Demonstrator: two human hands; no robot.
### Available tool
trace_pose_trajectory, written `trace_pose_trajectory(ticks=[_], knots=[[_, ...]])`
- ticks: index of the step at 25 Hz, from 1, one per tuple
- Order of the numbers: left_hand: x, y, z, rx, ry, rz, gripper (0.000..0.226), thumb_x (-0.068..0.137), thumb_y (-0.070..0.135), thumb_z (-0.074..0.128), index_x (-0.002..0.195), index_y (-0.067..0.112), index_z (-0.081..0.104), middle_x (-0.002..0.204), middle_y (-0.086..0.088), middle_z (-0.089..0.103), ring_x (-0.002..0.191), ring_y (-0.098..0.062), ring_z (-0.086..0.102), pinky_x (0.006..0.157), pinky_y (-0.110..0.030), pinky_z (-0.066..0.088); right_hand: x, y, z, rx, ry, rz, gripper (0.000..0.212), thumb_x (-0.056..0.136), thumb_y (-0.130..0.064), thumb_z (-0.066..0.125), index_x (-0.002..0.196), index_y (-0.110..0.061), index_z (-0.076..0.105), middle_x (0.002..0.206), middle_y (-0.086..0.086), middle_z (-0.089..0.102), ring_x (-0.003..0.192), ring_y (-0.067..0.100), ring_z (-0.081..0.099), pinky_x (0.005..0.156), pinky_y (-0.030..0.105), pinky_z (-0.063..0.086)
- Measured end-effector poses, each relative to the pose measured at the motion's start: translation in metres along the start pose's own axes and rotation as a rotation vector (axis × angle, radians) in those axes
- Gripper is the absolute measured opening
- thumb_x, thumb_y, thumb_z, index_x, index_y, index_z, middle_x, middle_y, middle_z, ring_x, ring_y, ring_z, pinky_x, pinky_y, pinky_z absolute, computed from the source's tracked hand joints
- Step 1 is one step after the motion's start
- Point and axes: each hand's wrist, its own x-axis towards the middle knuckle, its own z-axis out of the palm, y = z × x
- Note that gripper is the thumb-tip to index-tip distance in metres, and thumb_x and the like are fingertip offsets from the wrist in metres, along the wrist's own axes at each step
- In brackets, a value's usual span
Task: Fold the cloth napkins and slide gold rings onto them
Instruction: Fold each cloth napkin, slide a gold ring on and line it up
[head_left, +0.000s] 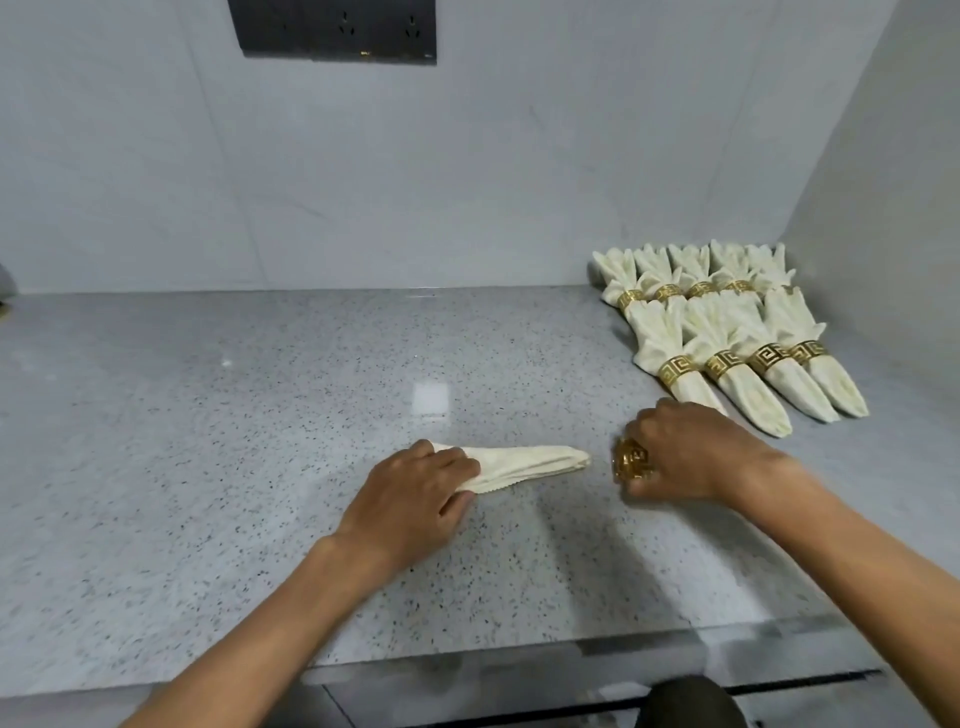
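Note:
A cream cloth napkin (530, 464) lies folded into a narrow strip on the speckled grey counter (208, 441), its tapered end pointing right. My left hand (415, 499) grips its left end. My right hand (691, 457) holds a gold ring (631, 460) upright just to the right of the napkin's tip, a small gap apart from it.
Several finished napkins with gold rings (727, 332) lie in two rows at the back right, against the side wall. A dark socket panel (337, 28) is on the back wall. The counter's front edge (519, 660) runs below my forearms.

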Motion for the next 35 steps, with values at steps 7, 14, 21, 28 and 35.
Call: trace_pose_trajectory(ticks=[7, 14, 21, 28, 35], knots=[[0.001, 0.005, -0.006, -0.069, -0.015, -0.041, 0.027, 0.086, 0.037, 0.066, 0.109, 0.023, 0.065, 0.099, 0.011, 0.071, 0.085, -0.014, 0.057, 0.07, -0.026, 0.044, 0.046, -0.049, 0.002, 0.281, 0.083, -0.277, 0.042, 0.086, -0.063, 0.057, 0.112, -0.031, 0.058, 0.104, -0.009, 0.057, 0.096, 0.012, 0.048, 0.081, 0.034, 0.046], [0.024, 0.012, -0.017, 0.289, -0.177, -0.052, 0.03, 0.085, 0.024, 0.059, 0.114, 0.016, 0.059, 0.103, -0.001, 0.07, 0.102, -0.023, 0.055, 0.092, -0.04, 0.032, 0.064, -0.069, 0.017, 0.559, 0.145, -0.336, 0.046, 0.085, -0.07, 0.051, 0.103, -0.029, 0.061, 0.092, -0.007, 0.056, 0.083, 0.011, 0.051, 0.074, 0.039, 0.048], [0.041, 0.006, -0.032, 0.129, -0.274, 0.097, 0.018, 0.088, 0.032, 0.048, 0.099, 0.021, 0.058, 0.087, 0.003, 0.064, 0.084, -0.017, 0.05, 0.09, -0.035, 0.032, 0.056, -0.068, 0.022, 0.738, 0.087, -0.332, 0.074, 0.077, -0.088, 0.033, 0.106, -0.028, 0.065, 0.093, -0.006, 0.058, 0.086, 0.011, 0.055, 0.079, 0.041, 0.048], [0.043, 0.008, -0.036, 0.213, -0.255, 0.16, 0.025, 0.09, 0.025, 0.046, 0.113, 0.018, 0.054, 0.084, 0.001, 0.066, 0.077, -0.019, 0.054, 0.091, -0.034, 0.031, 0.021, -0.079, 0.037, 0.745, 0.33, -0.183, 0.076, 0.072, -0.069, 0.066, 0.134, -0.03, 0.046, 0.117, -0.013, 0.059, 0.097, 0.006, 0.054, 0.081, 0.029, 0.05], [0.053, 0.024, -0.058, 0.094, -0.48, 0.181, 0.044, 0.093, 0.048, 0.045, 0.13, 0.025, 0.039, 0.08, 0.0, 0.061, 0.082, -0.021, 0.055, 0.097, -0.036, 0.026, -0.001, -0.083, 0.054, 0.692, 0.473, -0.156, 0.047, 0.089, -0.044, 0.065, 0.133, -0.037, 0.051, 0.097, -0.003, 0.066, 0.079, 0.012, 0.055, 0.068, 0.028, 0.046]])
